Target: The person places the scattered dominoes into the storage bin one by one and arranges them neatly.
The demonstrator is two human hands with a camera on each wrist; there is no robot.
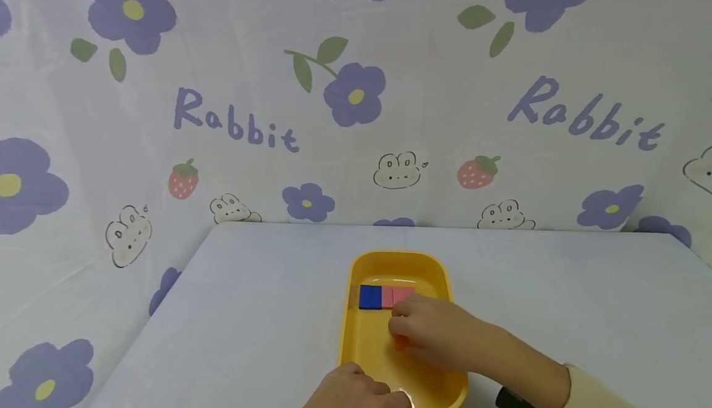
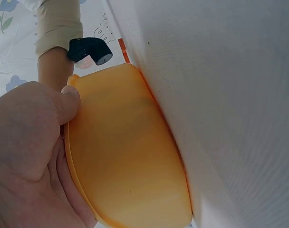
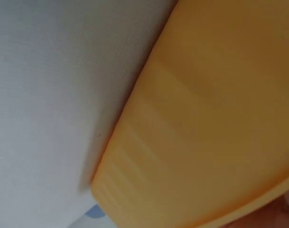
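A yellow plastic tray [image 1: 345,327] with rounded corners lies on the table. Inside it, a row of flat blue blocks [image 1: 369,297] and pink blocks [image 1: 389,297] runs across the far part. My right hand [image 1: 436,331] reaches over the tray's right rim and pinches a small orange piece [image 1: 400,342], mostly covered by the fingers, just below the pink blocks. My left hand [image 1: 358,389] grips the tray's near rim; in the left wrist view its thumb lies against the outer wall. Only the tray's outer side [image 3: 206,118] fills the right wrist view.
The tray stands on a white table [image 1: 250,321]. Behind the table hangs a white cloth [image 1: 423,93] printed with flowers, strawberries and rabbits. A dark device [image 1: 510,399] sits under my right wrist, beside the tray's near right corner.
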